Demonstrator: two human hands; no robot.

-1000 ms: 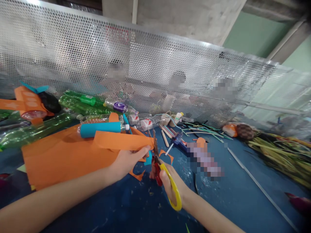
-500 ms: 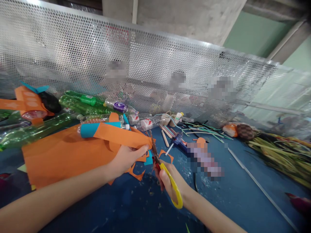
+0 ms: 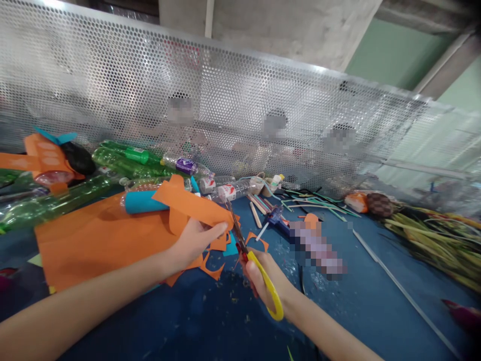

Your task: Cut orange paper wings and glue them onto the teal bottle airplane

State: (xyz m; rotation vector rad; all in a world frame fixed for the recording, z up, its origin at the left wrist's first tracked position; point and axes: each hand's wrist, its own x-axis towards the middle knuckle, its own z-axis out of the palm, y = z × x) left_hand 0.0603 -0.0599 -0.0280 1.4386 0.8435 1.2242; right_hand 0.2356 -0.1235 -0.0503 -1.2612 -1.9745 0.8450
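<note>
- The blue tabletop (image 3: 150, 331) spreads out on the near side of the scissors (image 3: 256, 259), with small crumbs scattered over it.
- The right hand (image 3: 276, 275) has its fingers wrapped around the scissors' yellow and red handles; the blades point away and stand slightly apart.
- Orange paper scraps (image 3: 215, 274), some with curved cutouts, lie to the left of the scissors, along with a blue paper scrap (image 3: 230, 245).
- The left hand (image 3: 193, 243), left of the scissors, pinches an orange paper strip (image 3: 193, 203) between thumb and fingers, its right end against the blades.
- A large orange sheet (image 3: 97, 235) lies farther left of the scissors, partly behind the left forearm.
- Right of the scissors is a dark blue tool (image 3: 276, 216), next to a pixelated patch.
- A bottle wrapped in blue paper (image 3: 145, 202) rests beyond and left of the scissors, partly covered by the strip.
- Clear bottles (image 3: 227, 192) with red-and-white labels lie just beyond the scissors' tips; green bottles (image 3: 131, 163) lie farther off to the left.
- A perforated metal panel (image 3: 221, 95) stands farthest beyond the scissors, with blurred people showing through it.
</note>
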